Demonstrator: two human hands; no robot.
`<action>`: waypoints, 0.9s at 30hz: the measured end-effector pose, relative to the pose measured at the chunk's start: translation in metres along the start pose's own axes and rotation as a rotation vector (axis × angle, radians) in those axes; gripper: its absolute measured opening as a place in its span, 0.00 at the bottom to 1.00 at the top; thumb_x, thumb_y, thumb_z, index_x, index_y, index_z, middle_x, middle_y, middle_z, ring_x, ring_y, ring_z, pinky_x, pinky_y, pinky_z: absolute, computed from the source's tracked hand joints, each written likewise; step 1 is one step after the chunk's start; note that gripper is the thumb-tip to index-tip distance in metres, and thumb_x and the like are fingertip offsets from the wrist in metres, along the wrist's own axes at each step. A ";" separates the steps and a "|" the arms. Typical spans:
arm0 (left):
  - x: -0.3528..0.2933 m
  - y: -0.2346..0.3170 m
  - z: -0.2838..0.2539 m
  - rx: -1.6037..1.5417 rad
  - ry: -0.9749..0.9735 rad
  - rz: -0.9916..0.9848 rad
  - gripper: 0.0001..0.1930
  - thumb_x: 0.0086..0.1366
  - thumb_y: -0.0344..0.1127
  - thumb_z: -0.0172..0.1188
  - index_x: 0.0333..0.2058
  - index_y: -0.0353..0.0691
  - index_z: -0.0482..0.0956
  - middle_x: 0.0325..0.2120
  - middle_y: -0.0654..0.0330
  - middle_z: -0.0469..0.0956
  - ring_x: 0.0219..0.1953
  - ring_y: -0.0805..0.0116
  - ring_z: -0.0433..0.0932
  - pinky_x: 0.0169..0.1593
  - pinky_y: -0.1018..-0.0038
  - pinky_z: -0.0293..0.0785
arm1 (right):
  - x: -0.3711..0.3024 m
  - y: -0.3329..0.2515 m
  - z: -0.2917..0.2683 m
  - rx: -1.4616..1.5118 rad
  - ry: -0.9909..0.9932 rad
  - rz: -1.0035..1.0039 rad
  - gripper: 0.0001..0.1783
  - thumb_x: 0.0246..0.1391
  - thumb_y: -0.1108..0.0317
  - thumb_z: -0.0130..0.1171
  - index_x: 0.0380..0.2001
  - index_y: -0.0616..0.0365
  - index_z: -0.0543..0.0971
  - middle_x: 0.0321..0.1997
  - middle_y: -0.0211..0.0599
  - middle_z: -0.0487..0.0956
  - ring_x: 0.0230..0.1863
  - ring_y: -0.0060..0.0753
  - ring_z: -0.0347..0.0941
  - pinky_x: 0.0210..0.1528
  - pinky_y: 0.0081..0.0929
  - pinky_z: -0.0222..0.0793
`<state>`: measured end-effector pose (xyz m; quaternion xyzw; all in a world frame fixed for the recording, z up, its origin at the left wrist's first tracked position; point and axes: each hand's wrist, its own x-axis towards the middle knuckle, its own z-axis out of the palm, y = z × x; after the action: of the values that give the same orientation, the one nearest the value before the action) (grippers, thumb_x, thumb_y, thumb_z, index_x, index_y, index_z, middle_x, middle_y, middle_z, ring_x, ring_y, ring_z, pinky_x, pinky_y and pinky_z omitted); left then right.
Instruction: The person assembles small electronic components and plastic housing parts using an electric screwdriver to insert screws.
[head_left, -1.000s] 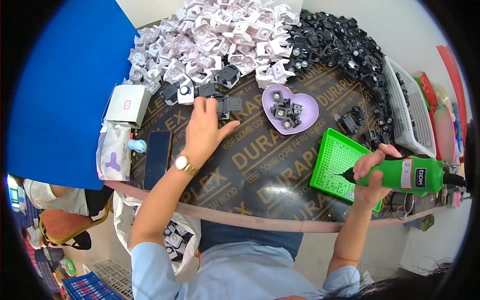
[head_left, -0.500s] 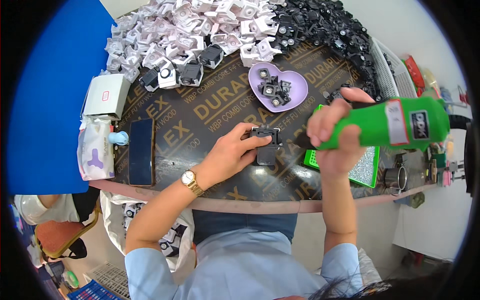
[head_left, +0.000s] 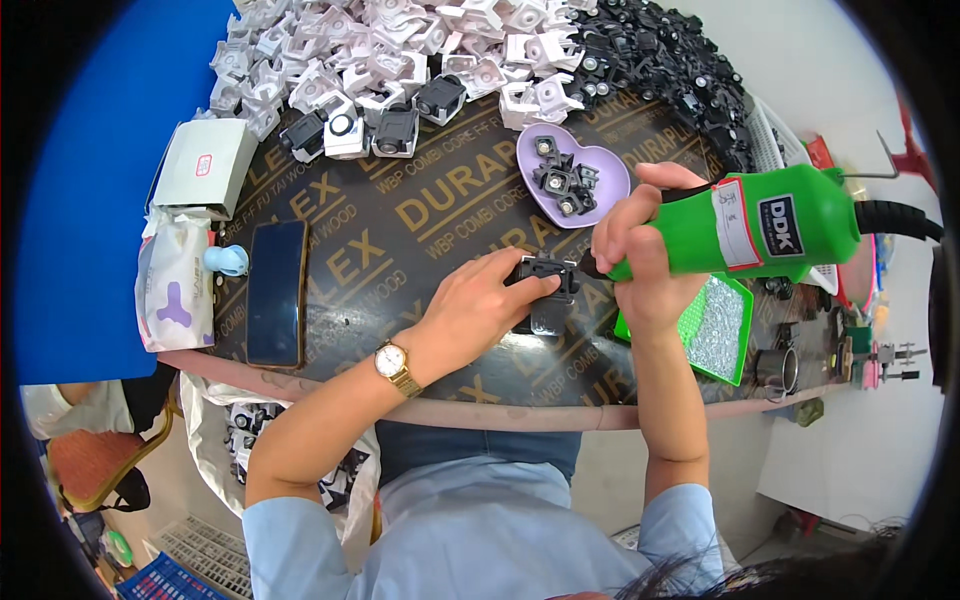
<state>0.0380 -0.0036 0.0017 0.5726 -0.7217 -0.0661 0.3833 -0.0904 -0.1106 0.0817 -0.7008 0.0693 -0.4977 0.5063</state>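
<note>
My left hand (head_left: 475,310), with a gold watch (head_left: 391,360) at the wrist, holds a small black plastic housing (head_left: 548,315) down on the dark table (head_left: 400,270). Its thumb lies across the top of the piece. In my right hand (head_left: 650,260) is a green electric screwdriver (head_left: 825,220), gripped near its front and lying roughly level. The tool's dark nose points left and sits close to the housing's right side; whether the bit touches cannot be told. Beyond it, a purple heart-shaped dish (head_left: 618,186) holds several small black parts with shiny centres.
A green tray (head_left: 742,350) of small silver screws lies beneath my right forearm's side. Piles of white housings (head_left: 370,60) and black parts (head_left: 660,70) fill the far side. A phone (head_left: 276,290), white box (head_left: 203,165) and wipes pack (head_left: 175,290) stand left; a metal cup (head_left: 775,370) stands right.
My right hand has brought the screwdriver's nose left, closer to the housing. More of the screw tray now shows. The whole view has shifted slightly; my left hand keeps its hold.
</note>
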 end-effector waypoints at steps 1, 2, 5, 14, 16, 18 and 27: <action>0.000 -0.001 0.000 -0.019 -0.003 0.002 0.18 0.48 0.26 0.60 0.40 0.49 0.78 0.36 0.56 0.72 0.35 0.58 0.75 0.39 0.68 0.73 | 0.000 0.003 -0.001 -0.001 -0.005 0.005 0.27 0.53 0.62 0.59 0.49 0.67 0.62 0.17 0.32 0.66 0.14 0.22 0.60 0.17 0.20 0.59; 0.000 -0.001 -0.001 -0.023 -0.001 -0.003 0.18 0.48 0.26 0.60 0.40 0.49 0.78 0.36 0.56 0.72 0.35 0.58 0.75 0.39 0.68 0.73 | 0.000 0.006 -0.002 0.019 0.004 0.002 0.25 0.49 0.69 0.61 0.48 0.69 0.64 0.18 0.31 0.69 0.17 0.19 0.63 0.18 0.17 0.59; 0.000 0.000 0.001 -0.034 -0.015 -0.033 0.17 0.48 0.27 0.60 0.40 0.49 0.78 0.37 0.55 0.72 0.36 0.58 0.75 0.40 0.67 0.73 | 0.002 0.007 0.003 0.112 0.011 0.057 0.24 0.45 0.76 0.61 0.46 0.71 0.67 0.20 0.31 0.71 0.19 0.17 0.65 0.19 0.14 0.60; -0.003 -0.003 0.008 -0.014 0.087 0.020 0.17 0.47 0.27 0.59 0.39 0.46 0.79 0.36 0.54 0.73 0.39 0.59 0.74 0.47 0.67 0.65 | 0.002 0.017 -0.003 0.260 -0.090 0.184 0.20 0.42 0.79 0.57 0.41 0.66 0.65 0.18 0.33 0.69 0.17 0.20 0.65 0.19 0.15 0.61; -0.003 -0.005 0.012 -0.004 0.083 0.015 0.17 0.46 0.27 0.59 0.39 0.47 0.79 0.36 0.53 0.73 0.40 0.59 0.74 0.48 0.65 0.66 | 0.002 0.018 -0.001 0.236 -0.083 0.200 0.22 0.40 0.81 0.58 0.40 0.66 0.64 0.19 0.33 0.70 0.17 0.20 0.65 0.19 0.15 0.62; -0.005 -0.006 0.012 -0.026 0.093 0.005 0.19 0.45 0.26 0.60 0.40 0.46 0.79 0.38 0.54 0.73 0.39 0.59 0.74 0.49 0.64 0.66 | 0.002 0.017 0.004 0.068 -0.043 0.206 0.18 0.45 0.74 0.56 0.40 0.57 0.63 0.14 0.31 0.63 0.12 0.22 0.57 0.14 0.20 0.56; -0.004 -0.004 0.012 0.007 0.119 0.008 0.18 0.46 0.27 0.58 0.40 0.46 0.79 0.38 0.51 0.73 0.41 0.57 0.74 0.51 0.61 0.69 | 0.000 0.019 0.011 0.036 0.051 0.151 0.24 0.47 0.56 0.65 0.38 0.55 0.64 0.15 0.26 0.63 0.11 0.19 0.55 0.14 0.19 0.56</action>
<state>0.0337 -0.0056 -0.0101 0.5740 -0.7001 -0.0275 0.4239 -0.0747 -0.1125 0.0673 -0.6714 0.1256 -0.4769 0.5532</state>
